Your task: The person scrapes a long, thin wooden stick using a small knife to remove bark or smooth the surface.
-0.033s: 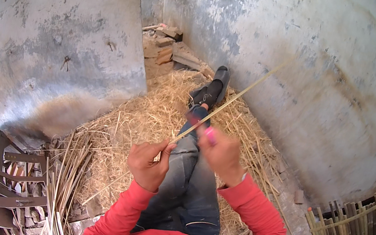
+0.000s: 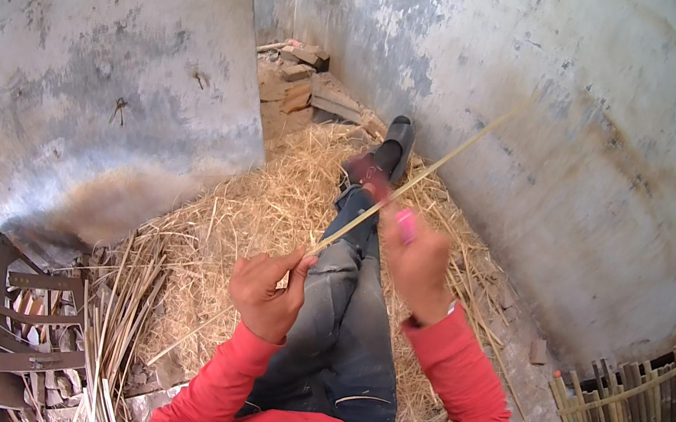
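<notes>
A long, thin, pale bamboo strip slants up and away to the right over my outstretched legs. My left hand pinches its near end between thumb and fingers, above my thigh. Closed around the pink handle of a knife, my right hand is farther out along the strip. Motion smears the knife's dark reddish blade, which crosses the strip near my shin; whether its edge touches the strip I cannot tell. The strip's far end fades into blur before the wall.
Straw-like shavings cover the floor around my legs. Long strips lie at the left beside a broken brown frame. A slatted bamboo panel stands at right. Worn walls enclose the corner, with bricks beyond my feet.
My right hand and the knife have shifted a little outward along the strip, away from my left hand. The left hand keeps its place.
</notes>
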Demonstrator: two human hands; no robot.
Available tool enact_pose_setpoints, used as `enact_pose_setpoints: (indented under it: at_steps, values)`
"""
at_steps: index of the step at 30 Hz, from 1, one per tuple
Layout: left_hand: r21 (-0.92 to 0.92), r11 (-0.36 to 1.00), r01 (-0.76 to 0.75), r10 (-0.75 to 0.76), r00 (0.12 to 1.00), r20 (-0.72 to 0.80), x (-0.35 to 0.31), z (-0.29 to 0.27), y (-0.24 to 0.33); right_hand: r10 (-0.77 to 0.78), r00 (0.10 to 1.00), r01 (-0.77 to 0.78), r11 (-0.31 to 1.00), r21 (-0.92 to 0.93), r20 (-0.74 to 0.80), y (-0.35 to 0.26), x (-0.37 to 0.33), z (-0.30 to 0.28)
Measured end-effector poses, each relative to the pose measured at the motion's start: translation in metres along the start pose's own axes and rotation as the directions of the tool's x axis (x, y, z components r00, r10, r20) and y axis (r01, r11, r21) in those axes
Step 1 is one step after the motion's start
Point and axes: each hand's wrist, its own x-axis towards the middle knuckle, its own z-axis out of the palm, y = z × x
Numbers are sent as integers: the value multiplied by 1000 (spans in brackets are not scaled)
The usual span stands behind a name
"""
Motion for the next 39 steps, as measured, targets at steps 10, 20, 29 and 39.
enact_pose_setpoints:
  at_steps: [10,20,29,39]
  values:
    - [39,999,-36,37,999,-6,2,3,3,216,960,-219,976,1,-178,-2,14,-7]
    - [-36,991,127,-125,991,51,-1,9,6,182,977,-180,983,33,-110,0,-5,13]
    - [-143,943,300,-273,944,184,-7,14,1,201,979,-205,975,88,43,10,-15,14]
    - [-184,862,472,-399,857,327,-7,14,-3,-1,988,-1,1000,8,157,-3,-36,29]
